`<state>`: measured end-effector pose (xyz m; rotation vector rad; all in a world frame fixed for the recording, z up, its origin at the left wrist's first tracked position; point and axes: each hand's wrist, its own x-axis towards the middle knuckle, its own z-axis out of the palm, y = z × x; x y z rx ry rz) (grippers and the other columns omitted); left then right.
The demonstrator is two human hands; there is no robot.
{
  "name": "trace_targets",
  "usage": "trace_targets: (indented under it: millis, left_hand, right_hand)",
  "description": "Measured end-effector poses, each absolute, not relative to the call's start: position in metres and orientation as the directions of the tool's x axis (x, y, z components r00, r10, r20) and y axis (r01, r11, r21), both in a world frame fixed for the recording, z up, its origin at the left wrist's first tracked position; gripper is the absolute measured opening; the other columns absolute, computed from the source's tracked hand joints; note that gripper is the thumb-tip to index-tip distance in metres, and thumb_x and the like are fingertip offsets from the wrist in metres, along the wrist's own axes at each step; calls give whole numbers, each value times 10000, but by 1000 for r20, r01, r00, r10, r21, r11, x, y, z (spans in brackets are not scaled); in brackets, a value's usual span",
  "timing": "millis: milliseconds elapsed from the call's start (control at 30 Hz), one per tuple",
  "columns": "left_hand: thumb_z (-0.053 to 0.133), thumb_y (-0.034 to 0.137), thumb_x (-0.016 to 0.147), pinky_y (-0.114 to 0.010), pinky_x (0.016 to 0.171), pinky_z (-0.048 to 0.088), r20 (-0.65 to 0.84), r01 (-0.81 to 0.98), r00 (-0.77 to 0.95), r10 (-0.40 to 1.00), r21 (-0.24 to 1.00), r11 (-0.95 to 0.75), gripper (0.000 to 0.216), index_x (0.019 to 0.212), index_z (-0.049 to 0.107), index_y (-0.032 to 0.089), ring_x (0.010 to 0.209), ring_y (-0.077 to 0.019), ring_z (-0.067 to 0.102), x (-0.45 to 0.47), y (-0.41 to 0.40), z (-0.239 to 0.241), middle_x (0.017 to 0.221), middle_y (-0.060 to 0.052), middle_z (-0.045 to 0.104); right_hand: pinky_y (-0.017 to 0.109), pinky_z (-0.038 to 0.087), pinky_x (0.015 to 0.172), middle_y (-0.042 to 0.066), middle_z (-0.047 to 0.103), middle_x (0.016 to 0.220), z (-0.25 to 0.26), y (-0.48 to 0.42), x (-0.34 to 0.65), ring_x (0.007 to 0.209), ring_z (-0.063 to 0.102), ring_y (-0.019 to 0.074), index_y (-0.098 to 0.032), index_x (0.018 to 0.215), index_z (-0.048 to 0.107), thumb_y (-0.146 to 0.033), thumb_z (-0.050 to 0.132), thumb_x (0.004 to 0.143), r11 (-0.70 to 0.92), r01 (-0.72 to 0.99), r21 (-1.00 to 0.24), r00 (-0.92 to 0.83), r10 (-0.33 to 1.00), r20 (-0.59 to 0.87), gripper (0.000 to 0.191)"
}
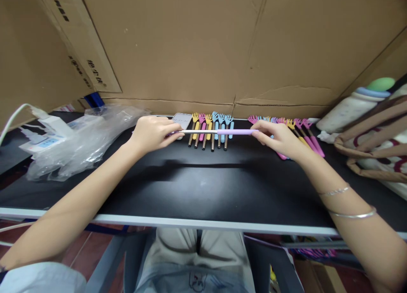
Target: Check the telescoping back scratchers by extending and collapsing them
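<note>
A telescopic back scratcher with a purple handle [237, 132] is stretched level between my hands above the table. My left hand [155, 134] is closed around its left end, and its head is hidden there. The fingertips of my right hand [270, 136] pinch the right end of the handle. Just behind the metal rod, a row of short back scratchers [208, 125] with yellow, pink and blue claws lies on the table. Under and beside my right hand lies a second group of back scratchers [307, 134], mostly pink, partly covered by the hand.
A small device with a digit display [182, 119] stands behind my left fingers. Clear plastic bags [85, 136] and a white power strip with plugs [51, 129] lie left on the black table [203, 191]. A bottle [352, 108] and brown-strapped bag [375, 144] stand right. Cardboard [190, 43] walls the back.
</note>
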<state>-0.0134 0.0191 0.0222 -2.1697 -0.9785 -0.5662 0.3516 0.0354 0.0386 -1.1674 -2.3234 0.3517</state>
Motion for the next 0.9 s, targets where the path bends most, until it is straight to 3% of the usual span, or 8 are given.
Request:
trace_targets:
  millis: [133, 367, 533, 700, 900]
  left_hand:
    - [413, 450, 955, -279, 487, 277, 614, 776, 619, 491, -377, -506, 401, 798, 714, 238, 597, -156, 626, -15, 20, 20, 654, -13, 690]
    - [420, 459, 955, -275, 496, 291, 622, 753, 640, 451, -390, -530, 403, 804, 731, 252, 595, -145, 628, -14, 21, 19, 649, -3, 695]
    - [423, 456, 951, -274, 491, 259, 610, 747, 652, 450, -416, -518, 398, 820, 735, 247, 600, -151, 625, -11, 20, 19, 652, -9, 694]
    - [417, 456, 952, -272, 501, 269, 610, 771, 628, 484, -403, -493, 402, 821, 731, 241, 599, -152, 619, -11, 19, 21, 652, -12, 688]
    - [421, 469, 956, -270, 503, 268, 609, 775, 624, 490, -400, -490, 411, 806, 726, 237, 600, -150, 612, -12, 20, 20, 632, -15, 673]
  right_hand:
    - [281, 333, 575, -18, 516, 565, 38, 35, 351, 535, 456, 144, -221, 823, 570, -525, 452, 905, 595, 679, -430, -514, 804, 300, 337]
    - [276, 335, 564, -8, 497, 525, 28, 38, 348, 502, 462, 130, -201, 668, 573, -567, 343, 939, 557, 644, -525, -544, 815, 197, 509]
    - [273, 345, 567, -7, 528, 561, 28, 41, 349, 525, 486, 134, -194, 756, 619, -519, 341, 942, 560, 708, -431, -537, 823, 187, 466]
    - [265, 385, 581, -24, 550, 598, 38, 39, 357, 555, 510, 131, -201, 871, 550, -519, 492, 886, 588, 634, -502, -534, 803, 264, 323]
    - [261, 383, 562, -31, 530, 613, 37, 44, 361, 566, 491, 126, -203, 928, 553, -521, 622, 801, 603, 614, -509, -566, 786, 247, 350]
